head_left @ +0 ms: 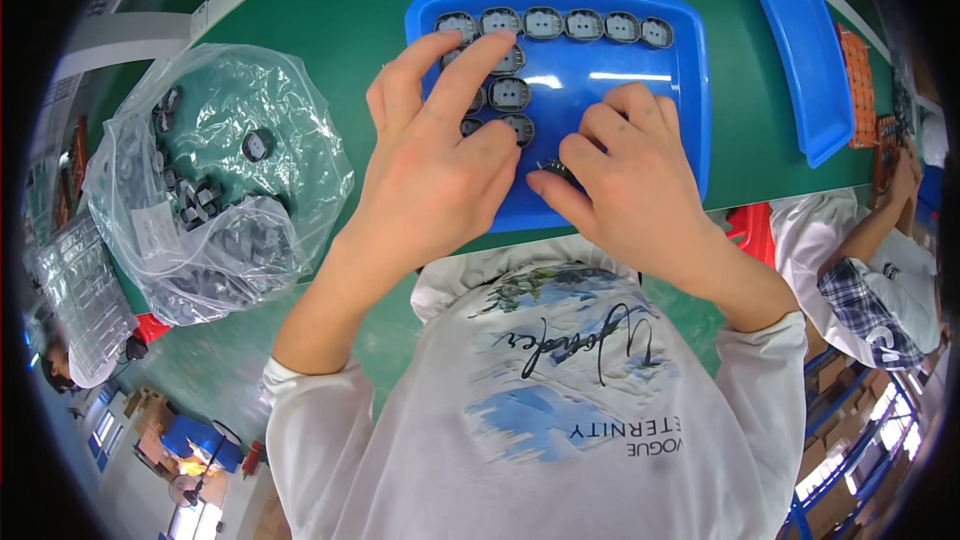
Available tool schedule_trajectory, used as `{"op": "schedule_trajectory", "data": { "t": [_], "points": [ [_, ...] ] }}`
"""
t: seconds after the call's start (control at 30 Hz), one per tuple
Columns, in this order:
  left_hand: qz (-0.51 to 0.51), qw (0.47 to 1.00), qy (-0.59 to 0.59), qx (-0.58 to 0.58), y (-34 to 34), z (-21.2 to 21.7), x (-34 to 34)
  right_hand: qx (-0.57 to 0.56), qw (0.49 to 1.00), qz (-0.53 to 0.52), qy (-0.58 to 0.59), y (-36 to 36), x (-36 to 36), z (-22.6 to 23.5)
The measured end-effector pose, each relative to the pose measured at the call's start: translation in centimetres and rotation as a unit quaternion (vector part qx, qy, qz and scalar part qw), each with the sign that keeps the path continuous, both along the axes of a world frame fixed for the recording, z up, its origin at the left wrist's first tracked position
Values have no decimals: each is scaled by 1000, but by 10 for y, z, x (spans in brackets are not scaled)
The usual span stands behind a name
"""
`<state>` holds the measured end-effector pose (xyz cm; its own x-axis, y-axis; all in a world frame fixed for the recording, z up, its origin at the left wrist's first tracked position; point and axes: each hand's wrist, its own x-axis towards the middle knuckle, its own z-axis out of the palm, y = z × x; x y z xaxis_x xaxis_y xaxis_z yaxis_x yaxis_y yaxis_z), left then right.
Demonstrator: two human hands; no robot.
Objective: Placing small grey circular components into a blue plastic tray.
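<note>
A blue plastic tray (625, 85) lies in front of me. Small oval black-rimmed plastic housings with grey insides (543, 24) form a row along its far side and columns down its left. My left hand (425, 170) spreads over those columns, index and middle fingertips at the two far-left housings. Its thumb reaches a housing (519, 128) lower down, and the palm side hides part of the left column. Low in the tray, my right hand (640, 170) pinches a dark housing (560, 171) between thumb and fingers; most of that piece is covered.
Left of the tray, a clear plastic bag (220, 285) holds several loose housings on the green table (350, 10). To the right stand a second blue tray (808, 70) and an orange slotted panel (857, 85). A co-worker (855, 260) sits at the far right.
</note>
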<state>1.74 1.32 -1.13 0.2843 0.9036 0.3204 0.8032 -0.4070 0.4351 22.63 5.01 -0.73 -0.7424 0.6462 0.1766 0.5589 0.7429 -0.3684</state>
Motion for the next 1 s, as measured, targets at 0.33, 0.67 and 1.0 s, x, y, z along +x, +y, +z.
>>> {"op": "schedule_trajectory", "data": {
  "t": [0.33,0.67,1.0],
  "points": [
    [10,999,-44,-15,-6,4,-7,-34,998,43,37,9,9,5],
    [1,1000,-20,3,-4,-10,-3,-31,997,39,64,-3,-8,-4],
    [24,998,-50,11,-8,-3,-14,-16,997,12,71,-10,-26,-5]
  ]
}}
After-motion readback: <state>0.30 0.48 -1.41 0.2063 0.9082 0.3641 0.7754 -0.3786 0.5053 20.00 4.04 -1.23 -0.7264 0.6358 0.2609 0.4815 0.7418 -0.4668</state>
